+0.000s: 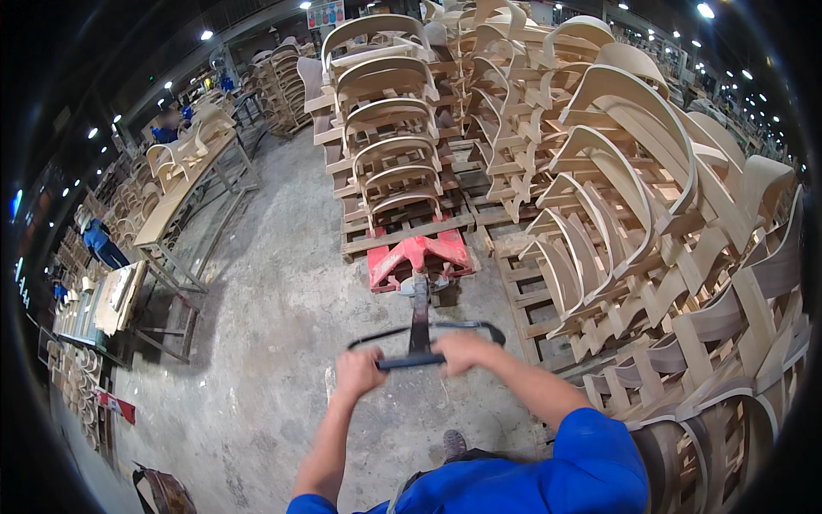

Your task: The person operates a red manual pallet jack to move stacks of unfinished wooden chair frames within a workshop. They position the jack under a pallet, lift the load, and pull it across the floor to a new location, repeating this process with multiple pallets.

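Both of my hands are closed round the black handle (411, 361) of a pallet jack. My left hand (358, 373) grips its left end, and my right hand (460, 351) grips the right side. The handle's dark shaft leads forward to the jack's worn red body (419, 255). Its forks are hidden under a wooden pallet (355, 243). On that pallet stand tall stacks of curved pale wooden chair frames (398, 158), right ahead of me.
More pallets (522, 291) with stacked wooden frames (616, 197) crowd close along my right side. At left stands a long workbench (184, 193) with wooden parts on it. A person in blue (103, 242) is farther left. A bag (163, 490) lies at the lower left.
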### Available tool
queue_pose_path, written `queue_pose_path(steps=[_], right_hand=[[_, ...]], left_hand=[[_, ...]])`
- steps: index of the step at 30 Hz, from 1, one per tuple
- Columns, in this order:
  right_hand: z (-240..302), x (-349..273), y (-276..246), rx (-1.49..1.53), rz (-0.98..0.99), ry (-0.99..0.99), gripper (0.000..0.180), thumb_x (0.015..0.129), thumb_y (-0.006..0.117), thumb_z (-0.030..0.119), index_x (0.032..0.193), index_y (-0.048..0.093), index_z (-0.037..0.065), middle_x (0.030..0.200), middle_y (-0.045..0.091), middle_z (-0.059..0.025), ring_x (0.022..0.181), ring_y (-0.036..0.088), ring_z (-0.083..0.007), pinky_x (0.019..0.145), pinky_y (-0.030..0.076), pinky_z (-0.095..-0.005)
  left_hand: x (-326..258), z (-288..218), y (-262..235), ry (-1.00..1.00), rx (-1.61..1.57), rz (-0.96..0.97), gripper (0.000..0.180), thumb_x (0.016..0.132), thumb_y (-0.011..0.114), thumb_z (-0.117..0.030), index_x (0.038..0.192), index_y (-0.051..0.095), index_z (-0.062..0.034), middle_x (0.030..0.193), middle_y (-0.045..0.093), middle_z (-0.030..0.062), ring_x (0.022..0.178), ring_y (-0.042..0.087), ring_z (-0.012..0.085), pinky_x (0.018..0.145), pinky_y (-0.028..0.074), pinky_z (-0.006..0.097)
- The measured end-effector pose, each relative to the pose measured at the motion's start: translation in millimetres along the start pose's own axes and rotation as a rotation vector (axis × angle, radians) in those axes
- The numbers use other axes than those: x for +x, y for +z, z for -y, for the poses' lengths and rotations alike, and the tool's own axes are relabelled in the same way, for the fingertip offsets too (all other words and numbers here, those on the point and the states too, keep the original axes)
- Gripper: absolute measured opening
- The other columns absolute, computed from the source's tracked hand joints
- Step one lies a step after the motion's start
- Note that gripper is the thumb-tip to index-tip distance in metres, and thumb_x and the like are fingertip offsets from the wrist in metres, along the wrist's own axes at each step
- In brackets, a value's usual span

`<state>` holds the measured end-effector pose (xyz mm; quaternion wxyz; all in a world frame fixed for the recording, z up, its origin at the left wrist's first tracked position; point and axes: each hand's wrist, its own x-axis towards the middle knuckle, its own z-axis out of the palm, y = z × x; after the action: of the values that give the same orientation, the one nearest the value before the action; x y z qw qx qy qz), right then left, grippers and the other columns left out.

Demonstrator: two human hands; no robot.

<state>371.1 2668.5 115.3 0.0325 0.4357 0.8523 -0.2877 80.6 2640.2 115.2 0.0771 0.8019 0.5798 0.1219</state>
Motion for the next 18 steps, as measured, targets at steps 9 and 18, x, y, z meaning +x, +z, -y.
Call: queue_pose_path(steps=[9,18], right_hand=[[43.0,-24.1,8.7,-0.108,-0.098,0.181,0.039,0.076,0.077,0.033,0.11,0.071,0.013,0.109,0.072,-0.0138,0.105,0.071,-0.0356,0.086,0.058,-0.0504],[-9.3,-50.7,170.0,0.385,0.505,0.108,0.048,0.078,0.083,0.039,0.118,0.073,0.014,0.076,0.071,-0.0062,0.066,0.069,-0.0194,0.059,0.056,-0.0385]], left_hand=[[-26.5,-15.1,8.4,-0.041,0.196,-0.015,0.012,0.073,0.073,-0.027,0.081,0.074,-0.0183,0.075,0.073,0.0093,0.073,0.072,0.0298,0.074,0.049,0.047],[-124.4,-17.7,100.2,-0.08,-0.047,0.789,0.054,0.077,0.074,-0.066,0.113,0.076,-0.0251,0.108,0.078,0.0105,0.104,0.073,0.034,0.089,0.056,0.051]])
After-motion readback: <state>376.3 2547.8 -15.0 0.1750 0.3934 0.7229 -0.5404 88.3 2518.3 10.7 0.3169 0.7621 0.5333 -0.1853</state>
